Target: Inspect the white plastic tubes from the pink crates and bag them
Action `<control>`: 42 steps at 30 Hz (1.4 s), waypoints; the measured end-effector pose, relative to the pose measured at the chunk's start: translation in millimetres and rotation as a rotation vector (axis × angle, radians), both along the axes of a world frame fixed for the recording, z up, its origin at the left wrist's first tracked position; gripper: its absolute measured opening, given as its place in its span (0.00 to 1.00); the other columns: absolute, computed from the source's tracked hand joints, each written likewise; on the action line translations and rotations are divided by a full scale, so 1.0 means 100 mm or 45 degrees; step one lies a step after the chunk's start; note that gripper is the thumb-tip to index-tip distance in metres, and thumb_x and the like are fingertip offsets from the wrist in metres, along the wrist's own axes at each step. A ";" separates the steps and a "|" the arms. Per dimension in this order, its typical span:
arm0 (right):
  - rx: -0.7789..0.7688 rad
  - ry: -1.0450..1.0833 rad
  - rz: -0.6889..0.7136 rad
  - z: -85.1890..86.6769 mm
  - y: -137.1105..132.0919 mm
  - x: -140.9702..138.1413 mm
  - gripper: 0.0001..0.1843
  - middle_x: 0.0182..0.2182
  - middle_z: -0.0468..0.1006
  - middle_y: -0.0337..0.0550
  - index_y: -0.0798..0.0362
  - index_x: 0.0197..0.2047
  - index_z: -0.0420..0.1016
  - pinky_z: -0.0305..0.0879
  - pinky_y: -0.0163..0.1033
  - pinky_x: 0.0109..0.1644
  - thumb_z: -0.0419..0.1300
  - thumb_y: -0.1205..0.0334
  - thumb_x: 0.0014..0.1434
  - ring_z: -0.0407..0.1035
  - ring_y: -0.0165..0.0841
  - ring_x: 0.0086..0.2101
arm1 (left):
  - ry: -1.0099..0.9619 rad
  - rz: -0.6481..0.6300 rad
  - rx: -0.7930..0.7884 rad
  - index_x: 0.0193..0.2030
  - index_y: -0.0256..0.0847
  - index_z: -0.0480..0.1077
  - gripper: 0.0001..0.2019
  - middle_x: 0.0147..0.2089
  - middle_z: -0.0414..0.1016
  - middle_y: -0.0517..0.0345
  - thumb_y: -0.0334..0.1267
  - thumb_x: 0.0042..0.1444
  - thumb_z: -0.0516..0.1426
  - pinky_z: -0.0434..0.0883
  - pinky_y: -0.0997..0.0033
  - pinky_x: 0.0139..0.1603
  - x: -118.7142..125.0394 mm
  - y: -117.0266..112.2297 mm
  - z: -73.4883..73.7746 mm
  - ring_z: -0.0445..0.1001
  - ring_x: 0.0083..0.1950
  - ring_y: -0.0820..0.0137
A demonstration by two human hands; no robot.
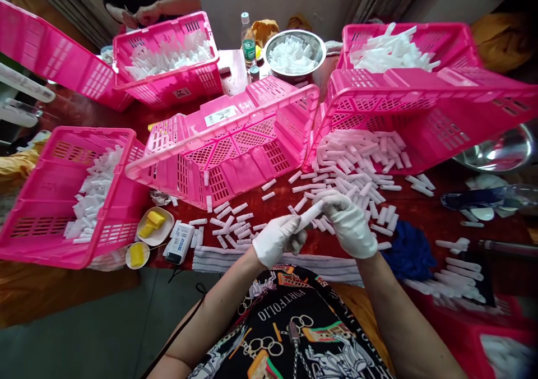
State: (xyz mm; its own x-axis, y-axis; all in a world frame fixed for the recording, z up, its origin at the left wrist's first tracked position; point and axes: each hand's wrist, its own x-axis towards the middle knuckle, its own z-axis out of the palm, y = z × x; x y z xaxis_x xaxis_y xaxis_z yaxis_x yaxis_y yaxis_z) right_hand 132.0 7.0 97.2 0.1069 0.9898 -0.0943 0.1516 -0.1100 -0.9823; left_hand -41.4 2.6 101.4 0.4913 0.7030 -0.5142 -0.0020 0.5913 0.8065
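Observation:
Both my hands wear white gloves and meet above the red table's near edge. My left hand [275, 237] is closed around the lower end of a small white plastic tube [310, 215]. My right hand [349, 222] pinches the tube's upper end from the right. Just beyond my hands, a heap of the same white tubes [357, 160] spills from a tipped pink basket [420, 98]. More loose tubes [235, 222] lie scattered to the left of my hands.
A tipped pink basket [235, 143] stands at centre. Another pink basket [50, 199] with tubes sits at left, two more at the back, and a steel bowl [294, 54] of tubes. Small dishes with yellow blocks [153, 222], a white box, a folded towel [218, 258] and a blue cloth [409, 250] lie near the edge. Another person stands at the far side.

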 end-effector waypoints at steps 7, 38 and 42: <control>-0.203 -0.133 -0.032 0.06 0.04 -0.15 0.11 0.31 0.75 0.42 0.52 0.36 0.68 0.69 0.37 0.37 0.60 0.54 0.54 0.71 0.31 0.32 | 0.628 0.331 0.723 0.45 0.40 0.70 0.12 0.42 0.75 0.53 0.38 0.53 0.59 0.67 0.68 0.47 0.08 -0.05 -0.12 0.72 0.41 0.68; -0.213 -0.189 0.050 0.29 0.16 -0.10 0.25 0.19 0.65 0.37 0.53 0.24 0.66 0.55 0.32 0.23 0.57 0.37 0.53 0.57 0.25 0.21 | -0.549 -0.080 -0.394 0.32 0.38 0.60 0.22 0.21 0.49 0.72 0.59 0.51 0.56 0.47 0.80 0.18 0.01 0.01 0.07 0.38 0.16 0.85; -0.224 -0.206 0.018 0.30 0.18 -0.10 0.25 0.19 0.64 0.36 0.52 0.24 0.64 0.54 0.31 0.22 0.57 0.37 0.53 0.56 0.24 0.20 | -0.108 -0.010 -0.054 0.34 0.39 0.63 0.20 0.23 0.58 0.65 0.57 0.54 0.53 0.52 0.78 0.21 0.04 -0.01 0.11 0.50 0.18 0.81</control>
State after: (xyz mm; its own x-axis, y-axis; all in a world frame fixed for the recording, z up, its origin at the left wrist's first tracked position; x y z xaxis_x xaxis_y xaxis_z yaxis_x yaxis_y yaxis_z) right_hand 122.3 25.1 127.2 0.1206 0.9611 -0.2483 0.3086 -0.2740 -0.9109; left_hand -37.6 2.0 111.9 0.5396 0.6775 -0.4998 -0.0645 0.6252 0.7778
